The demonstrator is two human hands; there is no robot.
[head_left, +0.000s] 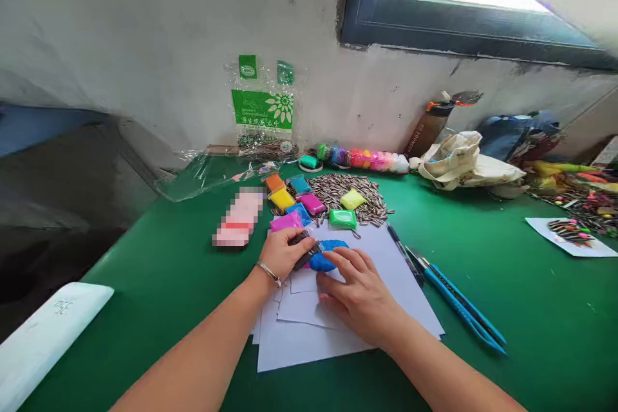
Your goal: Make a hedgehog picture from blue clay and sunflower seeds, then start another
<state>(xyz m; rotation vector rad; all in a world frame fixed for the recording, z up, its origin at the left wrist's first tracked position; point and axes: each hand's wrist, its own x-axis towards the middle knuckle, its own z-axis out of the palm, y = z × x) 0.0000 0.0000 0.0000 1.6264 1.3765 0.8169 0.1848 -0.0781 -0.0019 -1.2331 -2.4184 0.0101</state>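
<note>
My left hand (284,250) is closed around a small dark packet (303,250), its thumb lying along the top. Just right of that packet, on the white paper (290,347), is a flattened blue piece that looks like modelling clay (324,262), with a bit of pink at its left edge. My right hand (355,293) is over the paper, fingers bent and apart. Its index fingertip reaches the blue piece near the packet; whether it touches the packet I cannot tell. Smaller paper sheets (306,309) lie beneath my hands.
Beyond my hands lie coloured clay packets (313,204) and striped sunflower seeds (371,190). A pen (404,251) and blue tweezers (463,309) sit right of the paper. A blurred pink object (240,217) and a white device (58,328) are leftward. A cloth bag (458,158) stands near the wall.
</note>
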